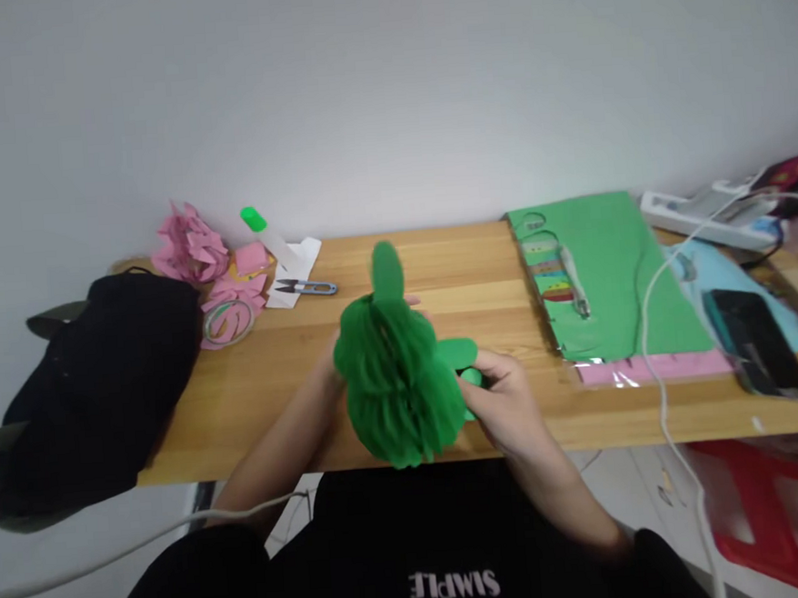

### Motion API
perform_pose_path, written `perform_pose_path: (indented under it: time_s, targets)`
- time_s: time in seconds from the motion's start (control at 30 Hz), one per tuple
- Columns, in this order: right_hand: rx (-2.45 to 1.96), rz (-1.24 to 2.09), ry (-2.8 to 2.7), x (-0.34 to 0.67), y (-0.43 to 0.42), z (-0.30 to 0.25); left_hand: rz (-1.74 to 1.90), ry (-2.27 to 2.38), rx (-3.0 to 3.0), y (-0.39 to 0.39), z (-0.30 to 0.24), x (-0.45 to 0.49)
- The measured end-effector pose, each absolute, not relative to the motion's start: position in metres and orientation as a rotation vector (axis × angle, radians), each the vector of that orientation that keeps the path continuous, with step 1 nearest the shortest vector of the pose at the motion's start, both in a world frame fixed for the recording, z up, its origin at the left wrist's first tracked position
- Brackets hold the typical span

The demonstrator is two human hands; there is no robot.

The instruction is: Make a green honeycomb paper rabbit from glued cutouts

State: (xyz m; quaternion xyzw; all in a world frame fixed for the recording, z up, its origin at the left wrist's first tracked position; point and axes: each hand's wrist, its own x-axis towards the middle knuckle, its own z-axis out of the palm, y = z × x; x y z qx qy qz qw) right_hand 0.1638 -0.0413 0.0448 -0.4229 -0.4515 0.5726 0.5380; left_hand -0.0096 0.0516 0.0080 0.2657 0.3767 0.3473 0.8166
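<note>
A green paper honeycomb ball with leaf-shaped flaps [397,376] is held above the near edge of the wooden table [457,258]. My left hand [328,368] is mostly hidden behind the ball and supports it from the left. My right hand [505,392] is closed in a pinch on a green flap at the ball's right side. One flap stands upright at the top of the ball.
A black bag [97,384] lies at the left end. Pink paper pieces [190,245], a tape roll [227,322], a glue stick [261,231] and small snips [306,288] sit behind it. Green sheets [616,275], a phone [753,338], a power strip [707,214] and a white cable [657,381] fill the right.
</note>
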Motion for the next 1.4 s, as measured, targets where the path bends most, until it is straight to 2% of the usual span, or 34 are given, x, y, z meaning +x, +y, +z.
perform_pose_path:
  time_s: [0.1,0.23,0.4,0.53,0.73,0.87,1.07,1.27,1.4]
  targets:
    - [-1.070,1.470,-0.749,0.161,-0.034,0.038,0.794,0.898,0.584,0.051,0.004,-0.013]
    - [-1.122,1.433,-0.690,0.161,-0.029,0.034,0.979,1.129,0.736,0.040,0.010,-0.022]
    - [-1.233,0.999,-1.012,0.163,-0.029,0.039,1.048,1.178,0.864,0.024,0.021,-0.027]
    - [-1.279,0.587,-1.298,0.158,-0.027,0.052,1.058,1.014,0.877,0.013,0.024,-0.014]
    - [-1.317,0.420,-1.477,0.151,-0.026,0.059,1.084,0.917,1.032,0.003,0.024,0.004]
    - [-1.313,0.528,-1.458,0.149,-0.027,0.057,1.121,0.911,1.042,0.002,0.024,0.006]
    - [-1.250,0.869,-1.291,0.152,-0.024,0.060,1.114,0.808,0.964,0.001,0.025,0.008]
    - [-1.139,1.228,-1.115,0.158,-0.017,0.060,1.120,0.874,0.947,0.001,0.020,0.004]
    - [-1.083,1.335,-1.013,0.160,-0.013,0.059,1.121,0.921,0.913,0.001,0.022,0.006]
